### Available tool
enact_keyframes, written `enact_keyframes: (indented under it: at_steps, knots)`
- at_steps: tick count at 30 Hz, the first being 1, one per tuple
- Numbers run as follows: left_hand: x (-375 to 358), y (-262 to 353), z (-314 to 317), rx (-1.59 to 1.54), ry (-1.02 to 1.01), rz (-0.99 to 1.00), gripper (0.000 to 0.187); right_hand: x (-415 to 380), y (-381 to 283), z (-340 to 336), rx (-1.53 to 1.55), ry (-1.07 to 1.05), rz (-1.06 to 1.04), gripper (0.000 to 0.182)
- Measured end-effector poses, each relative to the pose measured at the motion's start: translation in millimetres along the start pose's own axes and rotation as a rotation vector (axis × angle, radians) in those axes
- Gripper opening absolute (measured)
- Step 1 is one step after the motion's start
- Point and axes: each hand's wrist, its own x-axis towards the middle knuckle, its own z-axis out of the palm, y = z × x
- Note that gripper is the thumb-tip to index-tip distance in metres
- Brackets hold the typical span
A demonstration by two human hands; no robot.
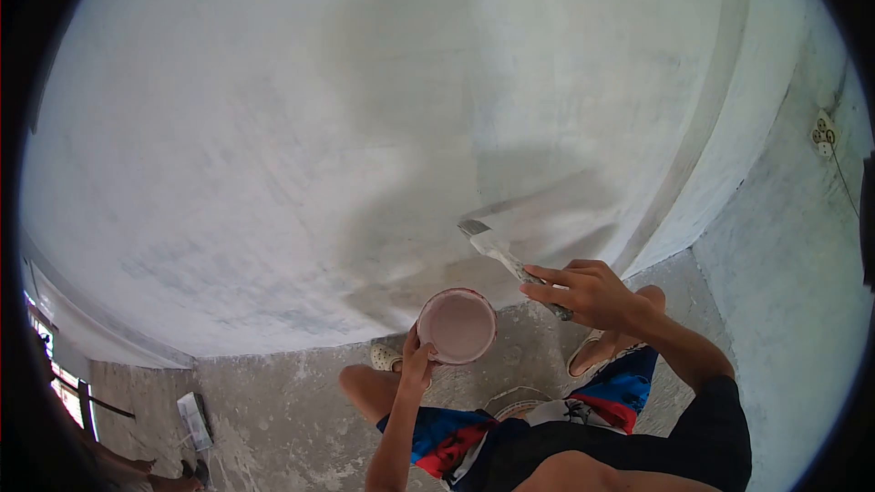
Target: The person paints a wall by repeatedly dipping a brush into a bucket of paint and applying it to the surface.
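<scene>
My right hand is closed round the handle of a paint brush, whose bristles point up and left, close to the whitish wall. Below and left of the brush, my left hand grips the rim of a round tub with pale pinkish paint inside. The tub's open top faces me, over the floor between my knees. Whether the bristles touch the wall is hard to tell. A shadow falls on the wall above the tub and brush.
A side wall on the right carries an outlet with a hanging cord. On the rough grey floor at the lower left lies a white box-like object. Another person's legs show at the lower left edge. Beneath me is a round rim.
</scene>
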Motion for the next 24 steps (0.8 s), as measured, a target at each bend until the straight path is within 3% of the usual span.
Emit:
enact_keyframes:
  at_steps: [12,16,24]
  knots:
    - [7.4,-17.6,12.4,-0.069,0.036,0.036,0.073,76.5,-2.0,-99.5,-0.263,0.28,-0.051,0.034]
    - [6.3,-14.0,18.0,-0.049,0.034,0.023,0.072,84.9,-9.8,-119.4,-0.332,0.397,-0.148,0.041]
    - [13.7,-24.3,11.5,-0.049,0.027,0.055,0.073,67.8,-25.0,-103.8,-0.485,0.431,-0.205,0.03]
